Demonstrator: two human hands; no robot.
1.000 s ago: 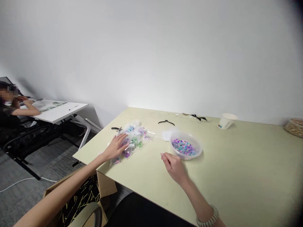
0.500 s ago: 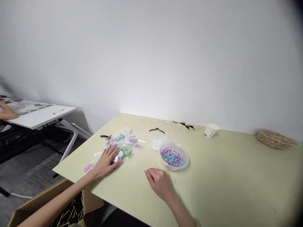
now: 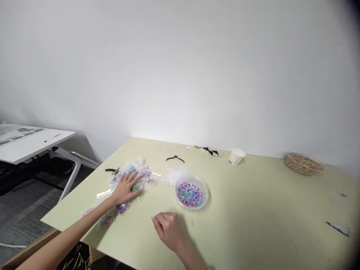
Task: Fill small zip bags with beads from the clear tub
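- Far out left of the bowl (image 3: 204,188), well apart from it, there's a white counter (image 3: 63,137) with a pen (image 3: 52,138) on it.
- Lower left of the bowl, below counter height, an open cardboard box (image 3: 97,258), cut off by the picture's edge.
- Now up and left of the bowl: short black-handled pliers (image 3: 112,170), lying just beside the bags.
- And here's the left hand (image 3: 126,188), left of the bowl, palm down and fingers fanned wide, laid flat over clear bags of beads (image 3: 139,187); it grips nothing that shows. Blue, green, purple and pink beads peek out around it.
- Nearer the person than the bowl and a touch left, the right hand (image 3: 168,228): fingers curled into a loose fist, thumb against forefinger. Anything inside? Cannot tell.
- Beyond the bowl, slightly left, black pliers (image 3: 174,158) with handles splayed.
- The bowl itself stands upright on the pale green counter (image 3: 247,210), purple, blue and clear beads (image 3: 190,195) covering its bottom, neither hand touching it.
- Right of the bowl and farther back, a paper cup (image 3: 236,156); farther right, a clear tub (image 3: 303,164) of brown pieces.
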